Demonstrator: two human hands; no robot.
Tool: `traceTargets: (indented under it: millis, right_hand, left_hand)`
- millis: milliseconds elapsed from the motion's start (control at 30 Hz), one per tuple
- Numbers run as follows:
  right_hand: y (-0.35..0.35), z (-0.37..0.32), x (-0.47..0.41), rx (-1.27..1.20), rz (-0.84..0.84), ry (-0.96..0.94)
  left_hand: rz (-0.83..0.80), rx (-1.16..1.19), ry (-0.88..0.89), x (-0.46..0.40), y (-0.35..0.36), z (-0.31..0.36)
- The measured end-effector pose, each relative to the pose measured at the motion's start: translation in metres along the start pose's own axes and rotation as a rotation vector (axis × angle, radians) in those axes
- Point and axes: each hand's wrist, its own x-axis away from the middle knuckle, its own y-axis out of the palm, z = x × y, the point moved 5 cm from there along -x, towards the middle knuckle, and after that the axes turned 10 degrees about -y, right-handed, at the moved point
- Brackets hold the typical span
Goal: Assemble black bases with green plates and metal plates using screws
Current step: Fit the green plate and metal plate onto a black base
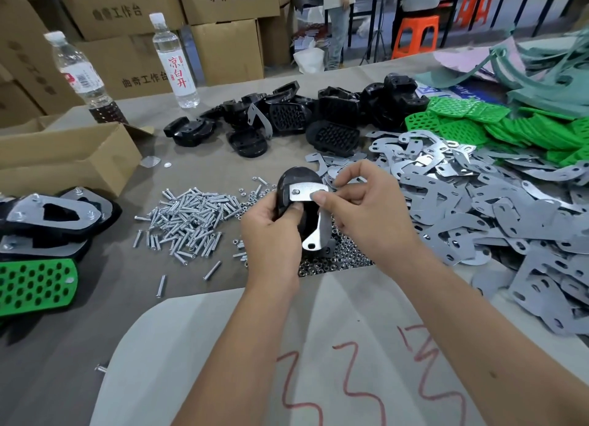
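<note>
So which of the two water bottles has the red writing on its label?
The right bottle, with clear contents and large red characters down its white label. The left bottle holds dark liquid at the bottom.

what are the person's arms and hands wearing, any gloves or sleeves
Nothing is worn: the left hand and right hand are bare, with no gloves, rings or watch showing. Both forearms are bare too, with no sleeve in view.

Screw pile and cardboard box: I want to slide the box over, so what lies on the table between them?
In the head view, mostly bare table between the screw pile and the box; only two small clear bits lie near the box's corner.
</note>
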Motion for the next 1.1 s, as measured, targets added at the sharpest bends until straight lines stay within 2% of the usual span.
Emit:
traceTargets:
  millis: [167,467,567,800,933,1100]
  right_hand:
    - [0.001,0.005,0.001,0.071,-0.049,0.101]
    - [0.006,0.006,0.004,0.116,-0.131,0.096]
    - [0.01,0.004,0.007,0.087,-0.198,0.119]
    - [0.008,0.008,0.008,0.012,-0.133,0.205]
    - [0.008,0.011,0.008,0.003,-0.115,0.218]
    - [0.006,0.012,0.008,-0.009,-0.093,0.221]
  left_hand:
    - [0.013,0.014,0.024,0.001,-0.001,0.001]
    - [0.068,0.077,-0.055,-0.002,-0.006,-0.004]
    - [0.017,0.091,-0.088,0.0,-0.004,0.0]
    - [-0.109,0.126,-0.235,0.004,0.001,0.002]
    - [-0.135,0.075,-0.251,0.004,0.001,0.003]
    - [-0.134,-0.147,-0.148,0.003,-0.007,0.007]
